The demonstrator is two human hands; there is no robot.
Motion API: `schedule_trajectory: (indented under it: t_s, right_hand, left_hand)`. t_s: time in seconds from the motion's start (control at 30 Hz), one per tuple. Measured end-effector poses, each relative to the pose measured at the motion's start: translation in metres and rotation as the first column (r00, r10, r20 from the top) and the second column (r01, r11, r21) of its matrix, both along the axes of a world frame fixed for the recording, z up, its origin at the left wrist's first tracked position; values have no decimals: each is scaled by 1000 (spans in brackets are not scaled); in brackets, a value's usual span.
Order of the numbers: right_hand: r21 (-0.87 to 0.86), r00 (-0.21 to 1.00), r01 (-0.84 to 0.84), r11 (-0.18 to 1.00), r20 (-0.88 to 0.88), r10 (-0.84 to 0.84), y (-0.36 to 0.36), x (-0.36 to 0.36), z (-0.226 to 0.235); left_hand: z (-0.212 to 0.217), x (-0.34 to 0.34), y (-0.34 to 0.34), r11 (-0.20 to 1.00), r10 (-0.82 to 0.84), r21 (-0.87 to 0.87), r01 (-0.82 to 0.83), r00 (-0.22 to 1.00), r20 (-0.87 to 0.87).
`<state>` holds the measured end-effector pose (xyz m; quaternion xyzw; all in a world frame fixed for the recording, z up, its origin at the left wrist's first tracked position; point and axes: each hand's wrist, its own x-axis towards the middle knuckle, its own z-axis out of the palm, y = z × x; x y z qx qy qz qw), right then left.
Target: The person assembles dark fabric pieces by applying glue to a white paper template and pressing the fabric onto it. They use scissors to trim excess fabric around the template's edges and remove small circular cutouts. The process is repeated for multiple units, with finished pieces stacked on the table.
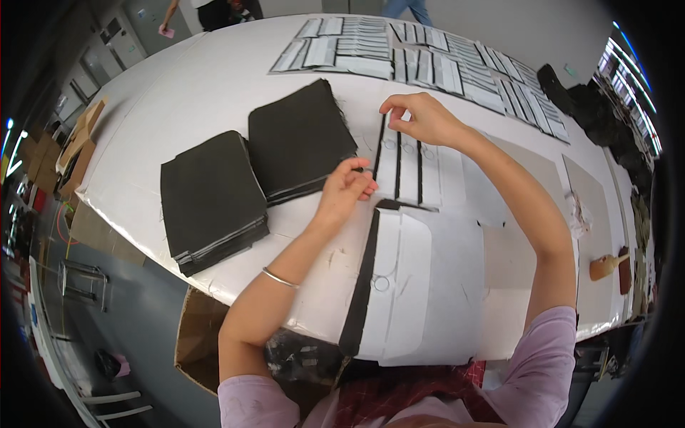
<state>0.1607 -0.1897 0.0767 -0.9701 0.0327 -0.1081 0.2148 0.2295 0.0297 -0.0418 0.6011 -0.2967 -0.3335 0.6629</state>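
My right hand [424, 120] hovers over the far end of a row of white pieces, thumb and forefinger curled toward each other in a pinch. A thin black strip [382, 143] runs below those fingertips, along the leftmost white piece [389, 167]. Beside the strip's nearer part is my left hand [346, 191], its fingers bent together at the corner of a black fabric stack [300, 135]. Whatever either hand pinches is too small to make out. Closest to me lies a larger white panel [407, 285] with a black band along its left edge.
Another stack of black fabric pieces [210, 200] stands at the left. Rows of black-and-white pieces [428, 60] cover the table's far side. A brown bottle [605, 267] lies at the right, and dark cloth [589, 107] is heaped behind it. Under the left edge is an open cardboard box [196, 335].
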Motion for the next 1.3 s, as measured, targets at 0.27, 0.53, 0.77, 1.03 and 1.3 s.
schedule_trajectory:
  t_s: [0.27, 0.53, 0.77, 1.03, 1.3]
  right_hand:
    - [234, 974, 220, 947, -105, -200, 37, -211, -4]
    - [35, 986, 162, 986, 34, -164, 80, -365, -27]
    - [-91, 888, 434, 896, 211, -408, 92, -436, -44]
    - [-246, 439, 894, 375, 305, -845, 45, -556, -85]
    - [-355, 374, 894, 274, 252, -893, 22, -599, -122]
  left_hand:
    - [5, 3, 4, 995, -16, 100, -4, 981, 192]
    - [24, -17, 48, 973, 56, 155, -174, 819, 571]
    - [38, -93, 118, 880, -22, 316, -355, 633, 774]
    - [29, -112, 128, 899, 7, 350, -261, 810, 586]
    - [28, -130, 124, 930, 36, 280, -237, 819, 572]
